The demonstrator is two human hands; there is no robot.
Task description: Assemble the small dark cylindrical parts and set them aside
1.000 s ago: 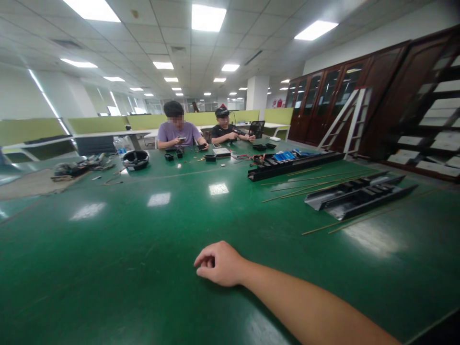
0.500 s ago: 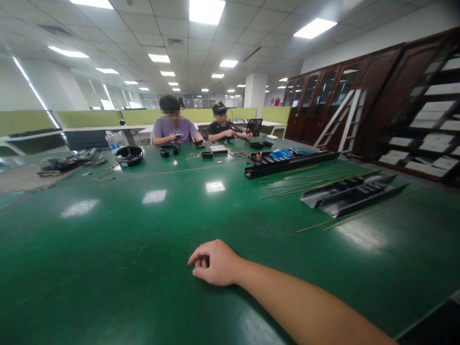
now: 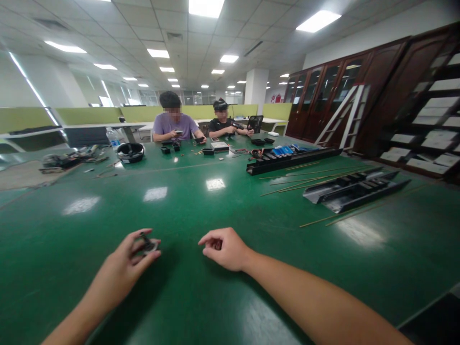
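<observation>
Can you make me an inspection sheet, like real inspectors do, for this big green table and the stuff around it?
Surface: glossy green tabletop, reflecting ceiling lights.
Job's things: small dark-and-silver object, too blurred to identify.
Clutter: long black channel with blue packets; two shorter black channels; thin yellowish rods; round black open-topped object.
Hands: left hand holds the small object; right hand loosely curled, nothing seen in it.
Cables: thin reddish strands farther back, possibly wires.
Surroundings: person in purple shirt, person in black top, silvery stepladder, dark wooden cabinets.
</observation>
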